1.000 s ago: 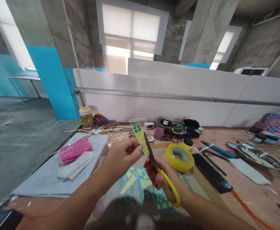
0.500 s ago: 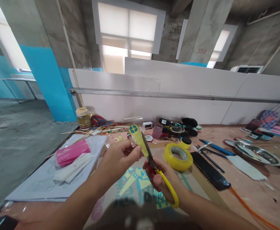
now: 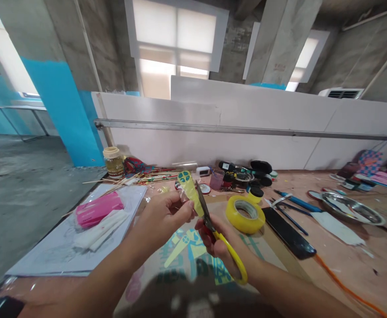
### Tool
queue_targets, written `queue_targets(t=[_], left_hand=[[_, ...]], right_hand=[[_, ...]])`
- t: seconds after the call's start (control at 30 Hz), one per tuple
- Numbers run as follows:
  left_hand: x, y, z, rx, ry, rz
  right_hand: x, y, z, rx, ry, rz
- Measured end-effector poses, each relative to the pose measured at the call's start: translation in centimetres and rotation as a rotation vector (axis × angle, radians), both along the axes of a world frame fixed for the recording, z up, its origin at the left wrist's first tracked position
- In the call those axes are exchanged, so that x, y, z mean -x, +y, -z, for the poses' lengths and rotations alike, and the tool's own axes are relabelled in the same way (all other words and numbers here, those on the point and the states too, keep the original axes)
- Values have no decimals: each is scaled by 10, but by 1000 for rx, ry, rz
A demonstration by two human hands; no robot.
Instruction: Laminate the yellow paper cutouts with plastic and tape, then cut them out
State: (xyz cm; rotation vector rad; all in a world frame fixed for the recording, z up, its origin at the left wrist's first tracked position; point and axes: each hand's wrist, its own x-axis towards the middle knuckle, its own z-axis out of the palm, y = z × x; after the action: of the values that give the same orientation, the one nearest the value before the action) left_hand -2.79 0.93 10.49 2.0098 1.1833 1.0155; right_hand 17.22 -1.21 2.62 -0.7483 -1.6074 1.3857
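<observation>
Between the thumb and fingers of my left hand [image 3: 167, 216] is a pale yellow paper cutout [image 3: 191, 192], long and narrow, with a green pattern on its rounded top. Clear film shows around its edge. My right hand [image 3: 220, 238] grips yellow-handled scissors [image 3: 231, 254], whose blades point up along the cutout's right edge. Whether the blades touch the paper I cannot tell. Below both hands lies a cardboard sheet [image 3: 276, 247] bearing more yellow and green cutouts [image 3: 176, 251], partly hidden by my right hand.
Right of my hands sit a yellow tape roll [image 3: 245, 214], a black phone [image 3: 289, 232] with an orange cord, and a metal dish [image 3: 352, 207]. At left, a pink packet [image 3: 99, 210] rests on white paper [image 3: 47, 256]. A jar [image 3: 113, 162], sticks and paint pots line the wall.
The view has shifted slightly. Both hands keep their hold, with the cutout and scissors in nearly the same place relative to each other.
</observation>
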Motion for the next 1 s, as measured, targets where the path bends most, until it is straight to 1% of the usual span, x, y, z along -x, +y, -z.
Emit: queue_targets(t=[0.13,0.2,0.33,0.47,0.63,0.9,1.0], left_hand=[[-4,-1,1,39,28,27],[-5,-1,1,51,16,50],[-5,-2,2,50,13,47],[-7,-1,4,62,-20,60],[-8,-1,4,59,-40,66],[-8,-2,5,48,-75,90],[-8,-1,4,28,-57,89]], right_hand=[[0,2,1,-65,21,8],[0,3,4,-73,34,5],[0,5,10,-71,80,8],[2,6,12,-23,128,16],[3,5,9,70,155,45],[3,8,13,53,168,48],[3,9,13,46,159,51]])
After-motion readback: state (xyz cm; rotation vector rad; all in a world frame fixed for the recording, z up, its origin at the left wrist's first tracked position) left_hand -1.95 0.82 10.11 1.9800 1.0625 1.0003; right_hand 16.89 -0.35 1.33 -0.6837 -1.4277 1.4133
